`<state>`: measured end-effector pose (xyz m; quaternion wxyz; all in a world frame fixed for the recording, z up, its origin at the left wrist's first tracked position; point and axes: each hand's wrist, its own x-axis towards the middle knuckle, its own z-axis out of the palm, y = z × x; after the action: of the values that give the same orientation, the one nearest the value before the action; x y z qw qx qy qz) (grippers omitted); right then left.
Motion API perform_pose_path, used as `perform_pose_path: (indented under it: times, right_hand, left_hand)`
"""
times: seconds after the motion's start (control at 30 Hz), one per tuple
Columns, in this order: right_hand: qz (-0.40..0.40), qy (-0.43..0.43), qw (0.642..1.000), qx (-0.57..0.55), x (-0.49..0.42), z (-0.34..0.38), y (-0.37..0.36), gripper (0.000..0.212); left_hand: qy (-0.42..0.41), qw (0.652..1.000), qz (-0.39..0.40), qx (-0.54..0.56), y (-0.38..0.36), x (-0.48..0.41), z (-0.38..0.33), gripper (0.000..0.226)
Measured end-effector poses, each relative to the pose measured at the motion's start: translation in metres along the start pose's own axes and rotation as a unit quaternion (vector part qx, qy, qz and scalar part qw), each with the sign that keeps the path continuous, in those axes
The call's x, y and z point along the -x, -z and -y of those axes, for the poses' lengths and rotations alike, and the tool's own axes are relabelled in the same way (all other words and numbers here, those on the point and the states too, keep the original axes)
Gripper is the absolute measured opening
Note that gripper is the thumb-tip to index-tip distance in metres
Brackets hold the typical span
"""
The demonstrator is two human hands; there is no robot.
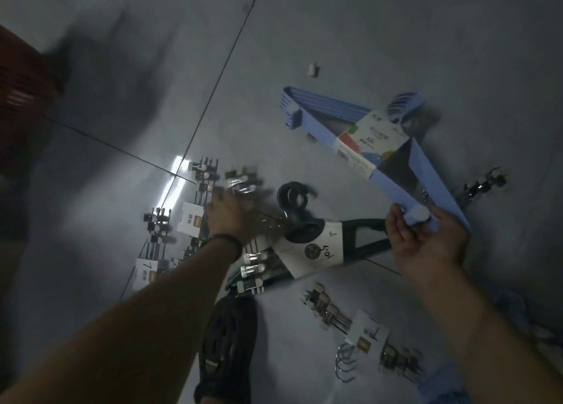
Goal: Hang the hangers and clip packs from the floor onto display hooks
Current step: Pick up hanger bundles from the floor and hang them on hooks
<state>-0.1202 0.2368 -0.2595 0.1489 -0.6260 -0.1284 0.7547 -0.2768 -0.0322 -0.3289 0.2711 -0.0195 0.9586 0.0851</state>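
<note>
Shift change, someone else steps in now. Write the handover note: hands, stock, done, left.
Right hand grips one end of the blue hanger pack, apparently raised off the tiled floor.
Left hand reaches down at a clip pack; too blurred to tell its grip.
Dark hanger pack lies on the floor between the hands.
Other clip packs lie at left, lower right and far right.
Done: nothing visibly hung; no hooks in view.
Left: hang every pack.
</note>
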Motion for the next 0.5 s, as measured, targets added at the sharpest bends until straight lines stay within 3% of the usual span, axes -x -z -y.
perform_pose_path:
  times: [0.07, 0.13, 0.17, 0.23, 0.27, 0.33, 0.4, 0.5]
  right_hand:
    - [0.002, -0.001, 1.0, -0.011, 0.004, 0.005, 0.015, 0.036]
    - [0.006, 0.003, 1.0, -0.011, 0.007, 0.012, 0.031, 0.033]
    - [0.007, 0.004, 1.0, -0.008, 0.01, 0.015, 0.039, 0.034]
    - [0.011, -0.002, 1.0, 0.007, 0.015, 0.019, 0.051, 0.037]
    - [0.012, -0.005, 1.0, 0.017, 0.018, 0.019, 0.056, 0.037]
    - [0.006, -0.009, 1.0, 0.025, 0.024, 0.018, 0.063, 0.034]
    - [0.007, -0.017, 0.999, 0.028, 0.029, 0.015, 0.068, 0.031]
    - [0.008, -0.024, 0.999, 0.035, 0.033, 0.016, 0.072, 0.031]
  left_hand:
    - [0.009, 0.998, -0.059, 0.022, 0.012, -0.007, 0.007, 0.057]
    - [-0.055, 0.989, -0.133, 0.022, 0.017, 0.0, 0.016, 0.046]
    - [-0.125, 0.984, -0.127, -0.005, 0.017, 0.013, 0.02, 0.044]
    - [-0.269, 0.958, -0.039, -0.091, -0.001, 0.051, 0.03, 0.055]
    - [-0.289, 0.95, 0.011, -0.116, -0.014, 0.071, 0.035, 0.064]
    - [-0.196, 0.972, 0.063, -0.117, -0.033, 0.098, 0.038, 0.08]
    - [-0.097, 0.989, 0.08, -0.083, -0.041, 0.101, 0.04, 0.079]
    - [-0.124, 0.98, 0.123, -0.094, -0.028, 0.073, 0.052, 0.08]
